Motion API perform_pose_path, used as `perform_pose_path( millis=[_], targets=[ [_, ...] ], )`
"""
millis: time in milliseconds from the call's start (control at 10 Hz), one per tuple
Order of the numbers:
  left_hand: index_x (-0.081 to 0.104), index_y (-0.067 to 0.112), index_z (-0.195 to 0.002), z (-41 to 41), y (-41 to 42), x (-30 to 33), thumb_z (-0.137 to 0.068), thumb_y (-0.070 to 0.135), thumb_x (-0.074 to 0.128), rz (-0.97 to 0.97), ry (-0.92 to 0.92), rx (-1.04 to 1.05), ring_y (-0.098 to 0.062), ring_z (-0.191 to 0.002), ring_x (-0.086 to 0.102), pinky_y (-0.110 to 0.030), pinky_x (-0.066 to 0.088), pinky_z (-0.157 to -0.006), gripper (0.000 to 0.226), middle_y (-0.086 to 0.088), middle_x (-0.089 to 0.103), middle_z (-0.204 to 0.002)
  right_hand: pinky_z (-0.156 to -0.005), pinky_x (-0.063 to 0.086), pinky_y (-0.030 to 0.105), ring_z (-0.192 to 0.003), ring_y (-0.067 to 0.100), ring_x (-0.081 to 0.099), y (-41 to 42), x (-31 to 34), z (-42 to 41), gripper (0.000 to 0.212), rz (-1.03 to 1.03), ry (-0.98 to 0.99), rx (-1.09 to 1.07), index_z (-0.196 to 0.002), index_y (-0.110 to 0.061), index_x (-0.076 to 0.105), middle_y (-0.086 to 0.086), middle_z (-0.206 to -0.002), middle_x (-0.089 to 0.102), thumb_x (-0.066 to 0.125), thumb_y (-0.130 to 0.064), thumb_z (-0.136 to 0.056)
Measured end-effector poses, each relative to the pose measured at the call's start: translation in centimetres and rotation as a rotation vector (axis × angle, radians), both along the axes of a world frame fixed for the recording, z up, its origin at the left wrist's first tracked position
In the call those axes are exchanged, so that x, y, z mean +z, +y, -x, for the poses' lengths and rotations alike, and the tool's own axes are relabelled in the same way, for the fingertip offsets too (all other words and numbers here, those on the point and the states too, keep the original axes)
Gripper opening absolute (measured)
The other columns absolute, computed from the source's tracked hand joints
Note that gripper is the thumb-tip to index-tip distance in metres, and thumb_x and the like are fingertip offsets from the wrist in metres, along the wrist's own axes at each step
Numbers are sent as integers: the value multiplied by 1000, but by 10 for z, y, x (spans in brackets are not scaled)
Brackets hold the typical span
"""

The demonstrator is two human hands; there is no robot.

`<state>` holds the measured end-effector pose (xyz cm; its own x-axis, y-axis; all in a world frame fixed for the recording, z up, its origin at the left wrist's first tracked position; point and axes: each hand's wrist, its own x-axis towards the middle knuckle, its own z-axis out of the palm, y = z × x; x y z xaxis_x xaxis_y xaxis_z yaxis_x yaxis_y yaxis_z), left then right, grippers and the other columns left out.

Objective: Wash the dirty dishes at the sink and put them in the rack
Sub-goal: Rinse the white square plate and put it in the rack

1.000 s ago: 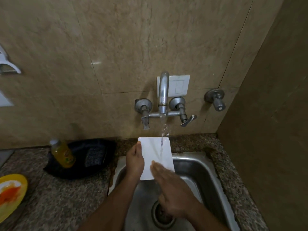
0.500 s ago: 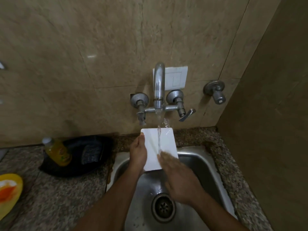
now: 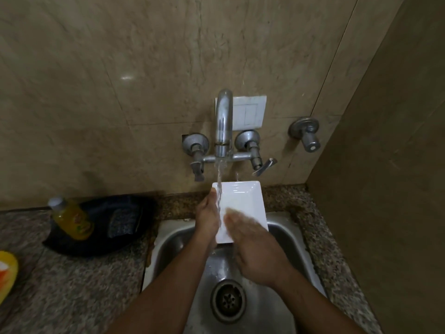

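Note:
A white rectangular dish (image 3: pixel 245 198) is held tilted over the steel sink (image 3: pixel 168 239), under the water running from the wall tap (image 3: pixel 224 121). My left hand (image 3: pixel 208 218) grips the dish by its left edge. My right hand (image 3: pixel 255 247) lies flat on the dish's face, fingers straight and blurred, covering its lower part. The stream falls on the dish's left side beside my left thumb. No rack is in view.
On the granite counter left of the sink lies a black pan (image 3: pixel 101 227) holding a scrub pad (image 3: pixel 124 222), with a yellow bottle (image 3: pixel 71 220) leaning in it. A yellow plate (image 3: pixel 7 273) shows at the left edge. The drain (image 3: pixel 228 300) sits below my hands.
The dish's hollow face now shows and the stream falls nearer its left edge. My right hand has kept rubbing across the dish. The camera has tilted down and moved closer.

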<state>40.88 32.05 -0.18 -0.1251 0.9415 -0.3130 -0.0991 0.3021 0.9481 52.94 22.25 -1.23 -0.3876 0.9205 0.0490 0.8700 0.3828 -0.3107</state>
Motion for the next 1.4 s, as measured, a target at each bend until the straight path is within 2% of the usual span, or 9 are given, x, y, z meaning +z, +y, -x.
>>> perform_pose_path(
  millis=[200, 300, 400, 500, 700, 900, 1000, 1300, 1400],
  targets=[
    [63, 17, -101, -3, -4, -6, -99, 46, 47, 56, -82, -69, -10, -75, 61, -26, 51, -74, 32, 2, 62, -83, -123, 11, 36, -151, 10, 7, -6, -1, -6, 73, 11, 12, 46, -157, -21, 18, -4, -164, 11, 40, -27, -88],
    [65, 5, -106, -6, -2, -6, -101, 38, 46, 67, -50, -32, 1, -55, 59, -10, 44, -47, 39, -4, 61, -78, -123, 10, 37, -150, 13, 4, -2, 0, -7, 72, -34, -12, -21, -158, -18, 15, -2, -163, 5, 36, -31, -91],
    [62, 0, -119, -6, -1, 0, -103, 33, 43, 91, -50, -51, -11, -70, 62, -16, 49, -55, 42, -20, 67, -102, -123, 8, 33, -150, 11, 10, -9, -1, -1, 75, 26, 16, 68, -157, -20, 20, -2, -163, 14, 49, -19, -87],
    [63, 7, -90, -6, 6, -4, -104, 23, 42, 85, -56, -25, -5, -54, 56, -8, 41, -43, 30, -4, 64, -63, -123, 10, 38, -151, 15, 5, -2, 0, -3, 74, -17, -9, -23, -158, -18, 14, -1, -163, 6, 46, -23, -91],
    [68, 9, -110, -1, -3, -6, -101, 33, 50, 96, 29, -74, -10, -77, 63, -9, 48, -53, 31, -11, 71, -105, -123, 12, 32, -150, 8, 12, -7, -3, -1, 80, 62, 17, 34, -158, -26, 15, -6, -164, 15, 48, -30, -85],
    [55, 31, -92, 4, -18, -7, -101, 48, 37, 64, 82, -141, -12, -85, 56, -29, 48, -80, 26, 5, 58, -97, -124, 4, 33, -152, 9, -2, -7, 7, 8, 88, 99, 51, 68, -158, -21, 3, -2, -166, -1, 34, -44, -80],
    [46, 39, -85, 5, -28, -6, -106, 32, 32, 23, 148, -184, 7, -85, 48, -3, 40, -74, 26, 23, 46, -91, -124, 3, 42, -150, 9, -15, 12, 3, 2, 81, 59, -7, -53, -158, -18, -3, -3, -164, -13, 21, -45, -86],
    [62, 27, -83, 17, -33, -14, -103, 40, 38, 13, 163, -132, -5, -83, 58, -29, 47, -86, 33, 9, 63, -88, -124, 3, 37, -150, 6, -11, 16, 4, 19, 83, 74, 64, -17, -158, -20, -5, -6, -163, -12, 23, -44, -83],
    [66, 16, -82, 19, -36, -12, -103, 31, 43, 36, 126, -42, -16, -78, 63, -22, 49, -68, 36, -2, 68, -79, -123, 2, 32, -150, 6, -9, 9, 3, 15, 81, 121, 79, 50, -158, -23, -4, -8, -163, -10, 29, -38, -85]
  ],
)
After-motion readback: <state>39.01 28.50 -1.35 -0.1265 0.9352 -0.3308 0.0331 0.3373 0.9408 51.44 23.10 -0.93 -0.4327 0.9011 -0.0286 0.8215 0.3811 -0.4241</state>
